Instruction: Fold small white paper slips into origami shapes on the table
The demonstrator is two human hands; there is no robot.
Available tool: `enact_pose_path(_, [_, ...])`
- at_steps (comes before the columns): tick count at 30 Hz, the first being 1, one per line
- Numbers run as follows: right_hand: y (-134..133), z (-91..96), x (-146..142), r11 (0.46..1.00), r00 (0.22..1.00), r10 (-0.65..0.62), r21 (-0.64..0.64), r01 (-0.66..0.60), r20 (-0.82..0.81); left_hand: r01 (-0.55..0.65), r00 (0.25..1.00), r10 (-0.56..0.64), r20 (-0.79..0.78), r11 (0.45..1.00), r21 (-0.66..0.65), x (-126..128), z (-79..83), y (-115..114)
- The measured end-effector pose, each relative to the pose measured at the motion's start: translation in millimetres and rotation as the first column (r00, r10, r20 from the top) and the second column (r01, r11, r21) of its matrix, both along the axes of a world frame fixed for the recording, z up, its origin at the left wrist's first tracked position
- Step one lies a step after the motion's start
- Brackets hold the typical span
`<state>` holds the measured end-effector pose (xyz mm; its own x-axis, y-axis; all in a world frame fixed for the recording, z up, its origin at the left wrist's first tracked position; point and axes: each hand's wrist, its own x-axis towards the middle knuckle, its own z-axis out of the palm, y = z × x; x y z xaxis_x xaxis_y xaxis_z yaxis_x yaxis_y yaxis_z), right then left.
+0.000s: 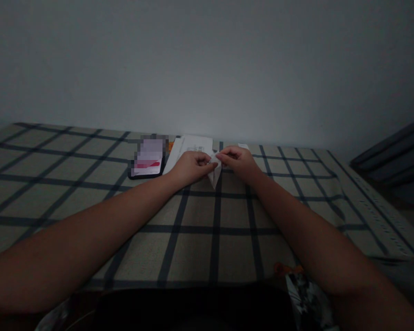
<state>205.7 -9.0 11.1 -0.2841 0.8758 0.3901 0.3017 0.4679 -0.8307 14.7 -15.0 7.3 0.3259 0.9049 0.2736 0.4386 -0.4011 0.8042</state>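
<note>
Between my two hands is a small piece of folded white paper (pixel 214 178), its pointed end hanging downward. My left hand (pixel 195 166) pinches it from the left, thumb across its front. From the right, my right hand (pixel 238 161) grips its upper edge between thumb and fingertips. The paper's upper part is partly hidden by the fingers. Just behind my left hand lie white paper sheets (pixel 196 142) with some faint dark marks on them.
A checked cloth (pixel 193 248) covers the table. To the left rests a phone (pixel 148 158) with a lit, blurred screen; something orange (pixel 171 146) shows beside it. A small white piece (pixel 243 145) lies behind my right hand. A pale wall (pixel 207 69) rises at the back.
</note>
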Motion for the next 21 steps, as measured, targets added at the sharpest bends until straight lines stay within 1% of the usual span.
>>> enact_pose_path(4, [-1.6, 1.8, 0.0, 0.998, 1.0, -0.006, 0.061, 0.005, 0.012, 0.013, 1.0, -0.013, -0.016, 1.0, 0.006, 0.1, -0.3, 0.5])
enact_pose_path(9, [-1.3, -1.9, -1.6, 1.0, 1.0, -0.011, 0.028, 0.012, -0.01, 0.026, 1.0, -0.026, -0.01, 1.0, 0.01, -0.3, -0.9, 1.3])
enact_pose_path(13, [0.4, -4.7, -0.9, 0.999, 1.0, -0.012, 0.049, 0.013, -0.029, 0.028, 0.999, -0.028, -0.022, 0.999, 0.02, -0.8, -1.7, 2.0])
enact_pose_path(18, [-1.2, -1.2, -1.2, 0.997, 0.998, -0.054, 0.065, 0.053, 0.016, 0.06, 0.996, -0.058, -0.067, 0.998, 0.029, -0.9, -2.7, 3.5])
enact_pose_path(21, [-1.0, 0.0, -1.3, 0.997, 0.998, -0.053, 0.057, 0.052, 0.017, 0.044, 0.999, -0.044, -0.024, 0.999, -0.003, -0.1, -2.1, 2.6])
